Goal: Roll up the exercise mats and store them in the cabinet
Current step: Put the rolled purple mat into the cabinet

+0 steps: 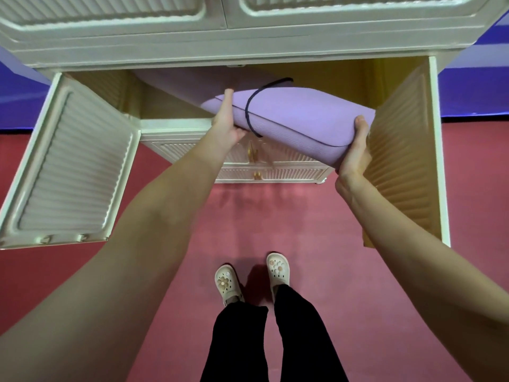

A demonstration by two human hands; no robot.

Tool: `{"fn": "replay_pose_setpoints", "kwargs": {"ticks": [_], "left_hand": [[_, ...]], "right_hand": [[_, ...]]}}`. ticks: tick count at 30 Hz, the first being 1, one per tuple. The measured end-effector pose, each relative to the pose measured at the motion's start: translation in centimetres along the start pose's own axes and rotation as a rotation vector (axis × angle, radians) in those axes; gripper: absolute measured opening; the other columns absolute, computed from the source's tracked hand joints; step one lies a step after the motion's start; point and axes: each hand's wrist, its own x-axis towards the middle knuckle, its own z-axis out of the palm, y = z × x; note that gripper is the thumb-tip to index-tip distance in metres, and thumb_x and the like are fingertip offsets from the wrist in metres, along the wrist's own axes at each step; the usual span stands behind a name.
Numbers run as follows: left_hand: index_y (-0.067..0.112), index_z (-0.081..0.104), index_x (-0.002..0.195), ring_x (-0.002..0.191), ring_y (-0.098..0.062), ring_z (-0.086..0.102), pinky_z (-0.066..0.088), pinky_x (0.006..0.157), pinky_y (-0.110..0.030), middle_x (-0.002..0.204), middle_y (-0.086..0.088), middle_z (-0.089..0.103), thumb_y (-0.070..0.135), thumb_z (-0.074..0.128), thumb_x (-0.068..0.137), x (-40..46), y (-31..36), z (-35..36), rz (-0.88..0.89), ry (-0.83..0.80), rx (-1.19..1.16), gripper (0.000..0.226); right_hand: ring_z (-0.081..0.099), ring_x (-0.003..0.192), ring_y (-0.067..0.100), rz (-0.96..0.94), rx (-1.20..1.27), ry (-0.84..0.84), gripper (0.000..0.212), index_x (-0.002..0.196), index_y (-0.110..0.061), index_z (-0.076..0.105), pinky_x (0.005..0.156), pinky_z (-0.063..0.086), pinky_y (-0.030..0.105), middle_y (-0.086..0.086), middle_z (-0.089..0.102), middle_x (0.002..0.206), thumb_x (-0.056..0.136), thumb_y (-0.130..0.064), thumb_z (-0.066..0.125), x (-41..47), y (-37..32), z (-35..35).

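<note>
Nearest to the camera, 2 legs in black trousers and 2 pale shoes (224,282) are standing on the red floor (330,271), a little back from the cabinet (248,51). From there both bare arms are reaching forward and up. The left hand (227,125) is gripping the rolled purple mat (297,117) near its middle, with the thumb lying on top and the fingers curling under it, just beside the dark cord (252,111) that is going around the roll. The right hand (355,147) is cupping the near right end of the roll, the fingers wrapping around that end. The long axis of the mat is running diagonally, from the right hand, low and close, toward the upper left, deep inside; so the far end is already going into the open middle compartment while the near end is staying outside. The right hand is the one at the back, and in my judgement it will be doing the pushing, with the left one only guiding. The room is limited: the right door (407,150) is standing open very near the right hand, the left door (74,166) is well apart, and the upper edge of the opening is hanging just over the roll. A 2nd purple shape seems to be lying deeper inside, but I cannot tell it clearly.
</note>
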Motion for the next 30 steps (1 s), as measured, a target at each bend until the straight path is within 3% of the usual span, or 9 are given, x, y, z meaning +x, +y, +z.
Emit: {"fn": "replay_pose_setpoints", "kwargs": {"ticks": [4,7,9,16,20,23,26,28,30], "left_hand": [[0.004,0.050,0.127,0.099,-0.035,0.067,0.057,0.075,-0.054,0.117,-0.021,0.065,0.044,0.063,0.090,0.5,0.2,0.8,0.041,0.011,-0.029,0.056],[0.003,0.048,0.132,0.104,-0.035,0.065,0.055,0.083,-0.055,0.123,-0.021,0.063,0.040,0.058,0.094,0.9,0.2,1.7,0.050,0.031,-0.057,0.054],[0.003,0.047,0.133,0.104,-0.034,0.065,0.054,0.085,-0.055,0.122,-0.020,0.063,0.037,0.059,0.094,1.1,0.0,2.3,0.060,0.051,-0.074,0.053],[0.004,0.050,0.130,0.105,-0.032,0.066,0.052,0.094,-0.053,0.116,-0.018,0.067,0.031,0.071,0.085,1.3,-1.1,2.6,0.076,0.039,-0.114,0.057],[0.003,0.048,0.132,0.102,-0.035,0.066,0.051,0.091,-0.057,0.115,-0.019,0.067,0.030,0.072,0.081,3.4,-1.0,2.9,0.079,0.072,-0.072,0.062],[0.003,0.051,0.127,0.101,-0.034,0.067,0.053,0.089,-0.055,0.114,-0.019,0.067,0.028,0.071,0.085,2.7,-0.4,3.4,0.070,0.062,-0.029,0.053],[0.003,0.051,0.129,0.112,-0.032,0.062,0.048,0.099,-0.051,0.124,-0.017,0.063,0.027,0.065,0.089,2.0,0.5,3.7,0.042,0.030,0.033,0.049],[0.003,0.048,0.134,0.119,-0.031,0.058,0.043,0.104,-0.049,0.131,-0.016,0.058,0.032,0.065,0.089,1.7,0.9,3.5,0.033,0.015,0.075,0.055],[0.005,0.048,0.134,0.120,-0.031,0.058,0.043,0.103,-0.049,0.132,-0.014,0.058,0.033,0.066,0.089,1.5,1.0,3.6,0.028,0.019,0.106,0.056]], "right_hand": [[0.067,0.095,0.007,-0.014,-0.017,0.016,0.050,0.107,-0.014,0.067,0.089,0.054,0.026,-0.010,0.069,0.101,0.079,-0.056,0.069,1.6,-0.9,0.3],[0.067,0.090,0.008,-0.029,-0.042,0.021,0.045,0.086,-0.019,0.061,0.083,0.055,0.025,-0.010,0.068,0.096,0.075,-0.062,0.070,2.7,-2.2,0.7],[0.067,0.088,0.008,-0.019,-0.044,0.020,0.048,0.083,-0.021,0.058,0.083,0.055,0.025,-0.010,0.067,0.096,0.072,-0.066,0.069,3.4,-2.9,1.0],[0.066,0.091,0.008,0.018,0.093,-0.002,0.053,0.087,-0.019,0.051,0.088,0.055,0.028,-0.007,0.064,0.100,0.068,-0.061,0.077,5.3,-3.8,1.8],[0.069,0.089,0.011,0.011,0.089,-0.010,0.086,0.110,-0.009,0.057,0.084,0.058,0.031,-0.001,0.068,0.105,0.044,-0.056,0.088,7.2,-3.1,2.4],[0.067,0.079,0.007,0.010,0.080,0.022,0.065,0.108,-0.010,0.057,0.071,0.058,0.024,-0.002,0.068,0.098,0.061,-0.045,0.087,7.8,-2.8,3.0],[0.063,0.068,0.001,-0.010,0.080,0.080,0.043,0.095,-0.012,0.059,0.052,0.049,0.015,-0.007,0.065,0.084,0.069,-0.036,0.085,8.1,-2.8,3.6],[0.061,0.065,-0.001,-0.016,0.072,0.090,0.038,0.092,-0.013,0.060,0.047,0.045,0.012,-0.008,0.064,0.082,0.071,-0.034,0.084,8.1,-2.4,3.7],[0.061,0.069,-0.001,-0.020,0.056,0.078,0.041,0.098,-0.013,0.061,0.050,0.046,0.011,-0.006,0.064,0.089,0.072,-0.036,0.083,8.3,-2.1,3.7]]}}
